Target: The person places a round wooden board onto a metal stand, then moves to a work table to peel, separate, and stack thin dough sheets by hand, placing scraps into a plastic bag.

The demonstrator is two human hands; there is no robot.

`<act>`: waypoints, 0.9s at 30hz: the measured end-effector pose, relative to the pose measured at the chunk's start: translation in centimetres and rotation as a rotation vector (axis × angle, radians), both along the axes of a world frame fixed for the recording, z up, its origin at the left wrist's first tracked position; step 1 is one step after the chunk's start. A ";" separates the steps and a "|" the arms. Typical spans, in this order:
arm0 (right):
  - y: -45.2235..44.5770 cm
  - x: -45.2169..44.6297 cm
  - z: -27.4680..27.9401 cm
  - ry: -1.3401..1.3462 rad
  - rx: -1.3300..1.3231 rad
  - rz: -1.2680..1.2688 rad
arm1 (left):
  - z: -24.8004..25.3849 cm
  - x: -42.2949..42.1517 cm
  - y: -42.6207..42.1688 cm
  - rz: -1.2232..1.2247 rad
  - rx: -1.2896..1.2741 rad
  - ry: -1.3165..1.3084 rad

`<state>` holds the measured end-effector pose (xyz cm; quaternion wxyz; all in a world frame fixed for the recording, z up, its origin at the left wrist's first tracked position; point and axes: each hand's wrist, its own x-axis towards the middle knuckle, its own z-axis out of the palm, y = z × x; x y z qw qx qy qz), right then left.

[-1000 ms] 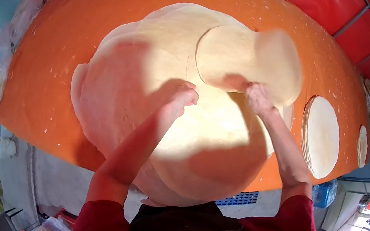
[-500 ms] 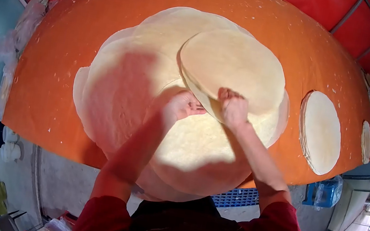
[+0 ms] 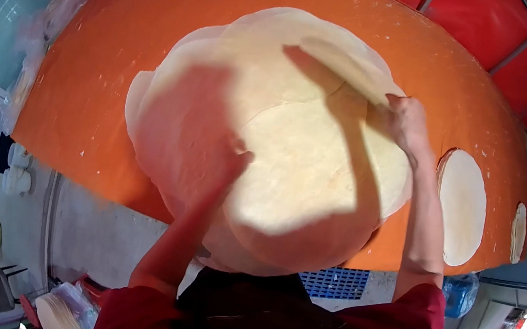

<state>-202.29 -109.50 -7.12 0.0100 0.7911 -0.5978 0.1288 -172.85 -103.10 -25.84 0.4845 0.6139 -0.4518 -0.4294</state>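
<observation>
Shifted rightward since half a second earlier: the right hand, now over the right part of the overlapping round dough sheets, with the upper dough sheet swung from nearly flat to almost edge-on and blurred. Fingers of the right hand are pinched together on the near right edge of this sheet, which slants up and leftward above the others. Left hand — drawn slightly away to the left — is in shadow over the spread sheets; its fingers are blurred, and whether they grip or touch anything cannot be told.

Work surface: an orange-covered table, flecked with pale scraps and bordered at its far side by red panels. To the right lies a neat stack of rounds, with a smaller stack near the table's right end. Crumpled clear plastic lines the left edge.

Containers: a blue slatted crate stands below the near edge, its contents not discernible; a blue plastic container is to its right. Lower left, a clear plastic bag adjoins further rounds — inside or beside, it is unclear.
</observation>
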 end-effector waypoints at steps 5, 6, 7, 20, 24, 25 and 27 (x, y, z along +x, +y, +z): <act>9.3 4.5 -3.9 0.288 -0.131 0.226 | 2.3 2.5 3.7 0.187 0.275 0.385; 10.9 5.7 -5.7 0.332 -0.101 0.300 | 2.6 2.8 3.5 0.186 0.318 0.391; 11.1 5.6 -7.3 0.257 0.105 0.275 | 2.8 3.4 3.3 0.164 0.373 0.373; 22.1 11.3 -13.7 0.082 -0.011 0.326 | 5.3 2.3 11.6 -0.429 0.703 1.510; 24.1 12.3 -12.4 -0.075 -0.001 0.234 | 6.3 1.2 12.2 -0.443 0.535 1.483; 23.1 11.1 -13.1 -0.134 0.002 0.243 | 5.5 1.2 12.2 -0.486 0.489 1.588; 20.8 10.1 -12.2 -0.572 0.235 0.152 | 3.4 2.3 12.0 -0.494 0.493 1.420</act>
